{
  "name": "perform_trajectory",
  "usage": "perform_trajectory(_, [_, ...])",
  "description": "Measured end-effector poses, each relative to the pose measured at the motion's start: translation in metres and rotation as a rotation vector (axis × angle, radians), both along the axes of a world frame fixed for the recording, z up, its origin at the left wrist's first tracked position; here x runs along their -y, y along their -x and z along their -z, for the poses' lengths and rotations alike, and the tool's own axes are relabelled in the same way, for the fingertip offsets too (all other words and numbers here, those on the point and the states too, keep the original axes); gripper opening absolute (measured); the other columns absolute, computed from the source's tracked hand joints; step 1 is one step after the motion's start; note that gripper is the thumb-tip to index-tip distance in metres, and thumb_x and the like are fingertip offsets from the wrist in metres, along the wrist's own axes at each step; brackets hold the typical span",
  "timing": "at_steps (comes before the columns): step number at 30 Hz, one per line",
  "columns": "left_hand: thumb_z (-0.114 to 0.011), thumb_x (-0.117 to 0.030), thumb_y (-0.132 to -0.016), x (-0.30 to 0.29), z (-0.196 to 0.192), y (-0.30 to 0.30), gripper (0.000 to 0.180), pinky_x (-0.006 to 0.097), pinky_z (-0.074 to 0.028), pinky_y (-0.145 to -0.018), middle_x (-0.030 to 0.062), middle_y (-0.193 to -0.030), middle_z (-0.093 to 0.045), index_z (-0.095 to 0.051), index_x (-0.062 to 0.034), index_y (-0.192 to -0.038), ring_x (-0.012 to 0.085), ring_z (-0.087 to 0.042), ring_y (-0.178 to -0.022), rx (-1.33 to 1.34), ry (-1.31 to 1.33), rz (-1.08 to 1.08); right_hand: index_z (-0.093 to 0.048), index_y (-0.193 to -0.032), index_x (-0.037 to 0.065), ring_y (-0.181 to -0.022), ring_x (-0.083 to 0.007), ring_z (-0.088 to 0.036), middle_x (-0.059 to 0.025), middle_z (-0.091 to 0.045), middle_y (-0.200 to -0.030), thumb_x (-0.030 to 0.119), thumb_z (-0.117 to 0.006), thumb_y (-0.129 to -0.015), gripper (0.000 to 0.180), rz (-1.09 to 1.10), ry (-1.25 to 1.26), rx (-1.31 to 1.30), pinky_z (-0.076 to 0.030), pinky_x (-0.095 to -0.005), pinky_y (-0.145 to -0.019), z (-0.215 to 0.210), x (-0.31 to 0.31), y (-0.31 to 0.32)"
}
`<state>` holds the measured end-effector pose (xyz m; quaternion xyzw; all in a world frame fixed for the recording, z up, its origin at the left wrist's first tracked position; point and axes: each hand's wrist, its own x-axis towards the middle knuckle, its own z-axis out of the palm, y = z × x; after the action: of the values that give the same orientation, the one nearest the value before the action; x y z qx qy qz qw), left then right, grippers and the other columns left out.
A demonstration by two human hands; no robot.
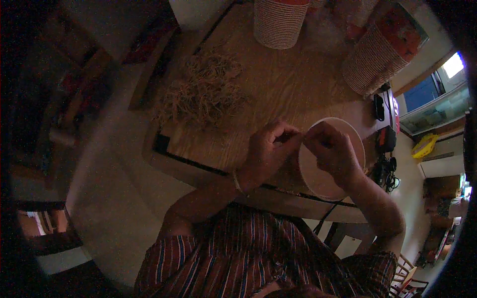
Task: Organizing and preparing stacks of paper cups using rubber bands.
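Head view: I look down on a wooden worktop (278, 94) in dim light, with both my forearms coming up from the lower edge.
Left hand: my left hand (268, 151) sits near the worktop's near edge, its fingers (290, 135) pinched narrow; whatever they hold is too small and blurred for me to name, perhaps a strand.
Right hand: my right hand (333, 151) hangs over the bowl, fingers (314, 141) curled tight and meeting the left fingertips just at the bowl's left rim.
Bowl: a pale round bowl (318, 181) stands at the near right part of the worktop, partly under my right hand; I cannot see anything in it.
Straw pile: a loose heap of dry straw-like fibres (206, 92) lies toward the far left of the worktop, well apart from both hands.
Baskets: one ribbed basket (279, 22) stands upright at the far edge, another (375, 54) lies tilted at the far right corner.
Clutter: dark gadgets and cables (385, 141) crowd the right edge, just beside the bowl.
Doing it well: I judge this to be fine fingertip work, so I would keep both pinches close together over the bowl's rim, wrists steady, so that anything that drops lands inside the bowl.
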<state>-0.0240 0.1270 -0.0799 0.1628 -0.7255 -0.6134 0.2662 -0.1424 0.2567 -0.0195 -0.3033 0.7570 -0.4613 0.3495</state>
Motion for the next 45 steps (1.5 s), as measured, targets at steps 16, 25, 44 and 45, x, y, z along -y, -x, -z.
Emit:
perform_trajectory(16, [-0.068,-0.011,-0.087,0.001,-0.004,-0.003,0.012,0.035,-0.053,-0.076,0.0105,-0.095,-0.066,-0.067,-0.0031,-0.096,0.0276,-0.067,-0.089,-0.101,0.268,0.015,-0.065,-0.097,0.001,-0.087,-0.0140,-0.065,-0.0081,-0.070,-0.092,0.011,-0.066,-0.091,0.011,0.066,-0.027,0.018,-0.052,-0.0290,-0.073,-0.002,0.002,-0.001])
perform_trajectory(25, [-0.064,-0.007,-0.087,-0.003,-0.006,-0.001,0.010,0.037,-0.052,-0.071,0.0129,-0.092,-0.063,-0.061,-0.0021,-0.095,0.0301,-0.065,-0.083,-0.119,0.510,-0.064,-0.059,-0.095,0.003,-0.079,-0.0054,-0.056,-0.0001,-0.062,-0.085,0.007,-0.062,-0.091,0.006,-0.093,0.156,-0.294,-0.048,-0.0237,-0.070,0.021,-0.004,0.006])
perform_trajectory(44, [-0.064,-0.008,-0.087,0.009,-0.010,0.003,0.011,0.036,-0.052,-0.069,0.0136,-0.089,-0.060,-0.059,-0.0031,-0.096,0.0284,-0.065,-0.079,-0.141,0.467,0.069,-0.058,-0.095,0.002,-0.080,-0.0143,-0.064,-0.0110,-0.068,-0.089,0.006,-0.064,-0.090,0.009,-0.106,0.152,-0.422,-0.052,-0.0324,-0.069,0.015,-0.002,0.002])
perform_trajectory(45, [-0.064,-0.007,-0.087,0.010,-0.011,0.003,0.011,0.037,-0.052,-0.069,0.0137,-0.089,-0.060,-0.059,-0.0027,-0.095,0.0286,-0.065,-0.079,-0.137,0.463,0.076,-0.058,-0.097,0.003,-0.082,-0.0183,-0.066,-0.0123,-0.068,-0.090,0.005,-0.065,-0.089,0.011,-0.068,0.167,-0.391,-0.053,-0.0338,-0.070,0.013,-0.002,-0.001])
